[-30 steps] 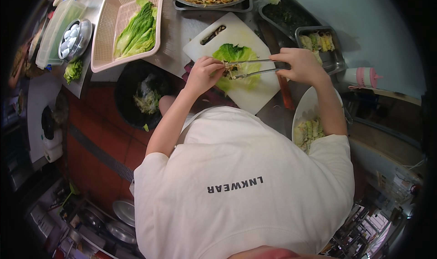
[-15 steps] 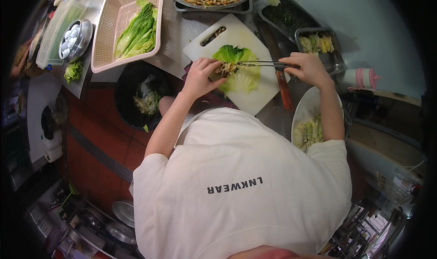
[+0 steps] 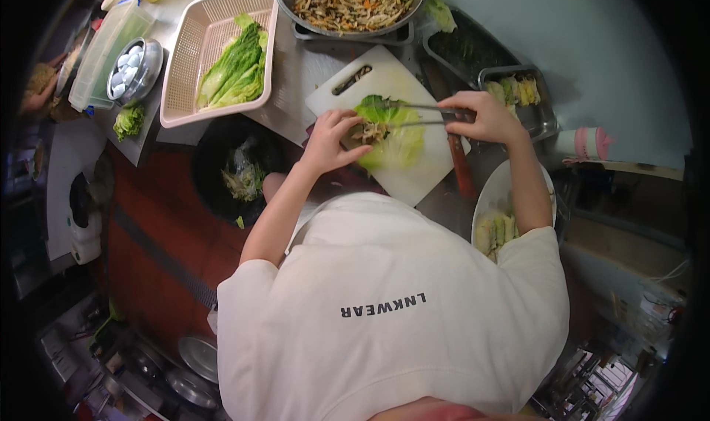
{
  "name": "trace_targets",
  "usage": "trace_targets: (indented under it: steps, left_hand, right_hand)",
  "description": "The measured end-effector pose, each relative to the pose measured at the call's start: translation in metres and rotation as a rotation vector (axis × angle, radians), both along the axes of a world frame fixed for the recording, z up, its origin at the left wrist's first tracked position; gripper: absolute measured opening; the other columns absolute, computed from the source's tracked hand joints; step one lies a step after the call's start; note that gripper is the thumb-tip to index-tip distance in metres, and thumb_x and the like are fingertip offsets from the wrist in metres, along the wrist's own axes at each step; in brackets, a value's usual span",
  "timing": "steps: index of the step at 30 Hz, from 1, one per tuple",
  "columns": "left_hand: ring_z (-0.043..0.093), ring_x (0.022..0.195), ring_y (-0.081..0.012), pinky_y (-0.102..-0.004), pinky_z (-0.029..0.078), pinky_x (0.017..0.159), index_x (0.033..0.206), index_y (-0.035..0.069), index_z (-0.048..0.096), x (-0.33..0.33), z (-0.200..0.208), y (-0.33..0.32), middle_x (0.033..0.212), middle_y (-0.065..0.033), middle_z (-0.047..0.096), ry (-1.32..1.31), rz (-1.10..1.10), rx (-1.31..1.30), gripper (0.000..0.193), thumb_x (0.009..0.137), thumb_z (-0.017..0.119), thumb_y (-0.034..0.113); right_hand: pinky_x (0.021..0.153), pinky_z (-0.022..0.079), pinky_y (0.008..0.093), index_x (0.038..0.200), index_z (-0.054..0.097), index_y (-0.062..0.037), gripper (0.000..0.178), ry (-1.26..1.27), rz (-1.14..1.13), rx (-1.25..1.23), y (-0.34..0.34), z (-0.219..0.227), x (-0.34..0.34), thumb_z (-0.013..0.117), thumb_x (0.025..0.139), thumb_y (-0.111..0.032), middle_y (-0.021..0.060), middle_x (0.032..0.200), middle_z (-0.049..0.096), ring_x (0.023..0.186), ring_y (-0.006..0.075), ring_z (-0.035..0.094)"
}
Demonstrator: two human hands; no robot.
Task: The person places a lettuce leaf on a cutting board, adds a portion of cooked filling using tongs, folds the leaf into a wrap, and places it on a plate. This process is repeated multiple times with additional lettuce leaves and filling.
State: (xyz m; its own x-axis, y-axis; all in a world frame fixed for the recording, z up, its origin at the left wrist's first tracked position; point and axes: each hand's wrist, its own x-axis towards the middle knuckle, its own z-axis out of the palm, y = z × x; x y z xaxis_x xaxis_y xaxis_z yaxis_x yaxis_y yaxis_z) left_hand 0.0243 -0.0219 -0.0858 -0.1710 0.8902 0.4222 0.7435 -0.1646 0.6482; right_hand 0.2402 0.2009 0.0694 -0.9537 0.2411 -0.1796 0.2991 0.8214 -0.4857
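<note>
A pale green cabbage-like leaf (image 3: pixel 403 149) lies spread on a white cutting board (image 3: pixel 414 186), with a small heap of shredded filling (image 3: pixel 367 132) at its left side. My left hand (image 3: pixel 330 141) rests at that side, its thumb and fingers apart around the edge of the heap. From the right, my right hand (image 3: pixel 482 118) grips metal tongs (image 3: pixel 435 109). The tongs' two arms stand apart over the leaf, and their tips are near the leaf's darker green part. A knife with a reddish-brown handle (image 3: pixel 463 168) lies along the board's right edge.
Beyond the board stands a large bowl of shredded filling (image 3: pixel 351 3). A pink basket of leaves (image 3: pixel 174 99) is at left, above a dark bin (image 3: pixel 211 188). Rolled pieces lie in a metal tray (image 3: pixel 546 118) and an oval plate (image 3: pixel 488 199) at right.
The tongs' arms have spread apart and left the filling, which now lies on the leaf. My left fingers have loosened around it. The whole view has shifted slightly.
</note>
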Motion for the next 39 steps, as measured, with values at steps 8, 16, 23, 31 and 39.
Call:
trace_targets:
  steps: [8, 16, 23, 31, 39]
  left_hand:
    - [0.052, 0.103, -0.0363, -0.0416, 0.041, 0.09, 0.115, -0.001, 0.05, -0.005, 0.003, 0.019, 0.109, -0.0198, 0.056, -0.09, 0.117, 0.106, 0.039, 0.082, 0.062, 0.016]
    - [0.052, 0.099, -0.0378, -0.0432, 0.041, 0.088, 0.115, -0.001, 0.049, 0.007, -0.019, 0.025, 0.106, -0.0202, 0.056, -0.125, 0.241, 0.163, 0.035, 0.085, 0.059, 0.012]
    - [0.052, 0.098, -0.0375, -0.0422, 0.043, 0.086, 0.114, -0.001, 0.049, 0.005, -0.02, 0.024, 0.104, -0.0202, 0.056, -0.161, 0.264, 0.157, 0.033, 0.085, 0.058, 0.011]
    - [0.052, 0.096, -0.0378, -0.0422, 0.043, 0.084, 0.113, -0.001, 0.049, 0.006, -0.019, 0.025, 0.102, -0.0204, 0.057, -0.182, 0.269, 0.159, 0.031, 0.086, 0.058, 0.011]
    - [0.053, 0.097, -0.0376, -0.0415, 0.044, 0.084, 0.113, -0.002, 0.051, 0.006, -0.019, 0.028, 0.103, -0.0212, 0.057, -0.207, 0.272, 0.151, 0.031, 0.087, 0.058, 0.013]
  right_hand:
    - [0.078, 0.05, 0.0382, 0.11, 0.063, -0.0013, 0.043, -0.045, -0.216, 0.293, 0.075, 0.009, -0.108, 0.057, 0.089, -0.039, 0.0183, 0.1, 0.067, 0.089, 0.0311, 0.065]
    - [0.081, 0.051, 0.0429, 0.11, 0.065, -0.0086, 0.037, -0.152, -0.061, 0.54, 0.103, -0.034, -0.189, 0.055, 0.09, -0.039, 0.0133, 0.098, 0.068, 0.094, 0.0293, 0.065]
    - [0.081, 0.051, 0.0408, 0.109, 0.068, -0.0177, 0.028, -0.111, -0.124, 0.509, 0.104, -0.001, -0.179, 0.058, 0.089, -0.036, 0.0072, 0.099, 0.068, 0.093, 0.0268, 0.064]
    - [0.073, 0.05, 0.0388, 0.112, 0.067, -0.0107, 0.036, 0.03, -0.088, 0.405, 0.126, 0.0, -0.153, 0.059, 0.089, -0.038, 0.0086, 0.096, 0.069, 0.084, 0.0274, 0.064]
    - [0.068, 0.046, 0.0253, 0.113, 0.065, -0.0025, 0.033, 0.177, -0.256, -0.073, 0.106, -0.004, -0.056, 0.065, 0.088, -0.024, 0.0039, 0.09, 0.069, 0.077, 0.0088, 0.058]
